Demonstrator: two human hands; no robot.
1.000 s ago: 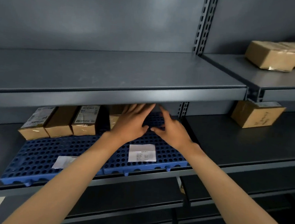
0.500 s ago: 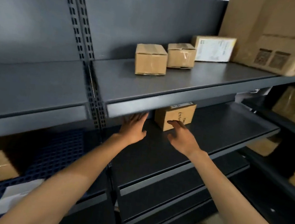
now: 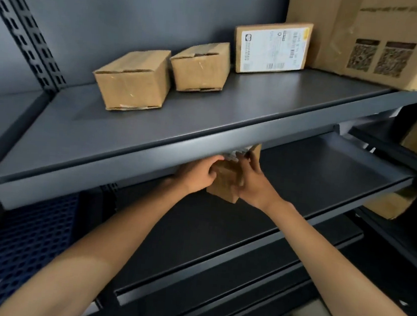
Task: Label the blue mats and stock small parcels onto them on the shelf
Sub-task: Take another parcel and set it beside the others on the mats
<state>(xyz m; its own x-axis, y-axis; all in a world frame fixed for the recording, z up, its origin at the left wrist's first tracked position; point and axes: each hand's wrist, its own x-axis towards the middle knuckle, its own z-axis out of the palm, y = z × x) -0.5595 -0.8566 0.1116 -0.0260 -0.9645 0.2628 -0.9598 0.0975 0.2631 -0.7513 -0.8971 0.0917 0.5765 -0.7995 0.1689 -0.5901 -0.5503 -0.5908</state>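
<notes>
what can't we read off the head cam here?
- Parcel between left hand and right hand: top hidden by the upper shelf lip.
- Blue mat: cut by the left edge, shadowed.
- Label text on flat parcel: too small.

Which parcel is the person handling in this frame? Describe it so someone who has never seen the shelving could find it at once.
Start at the grey upper shelf carrying three small parcels in a row. Just under its front lip, on the dark shelf below, sits one small brown parcel, gripped between the left hand and right hand. It is the only parcel on that shelf.
</notes>
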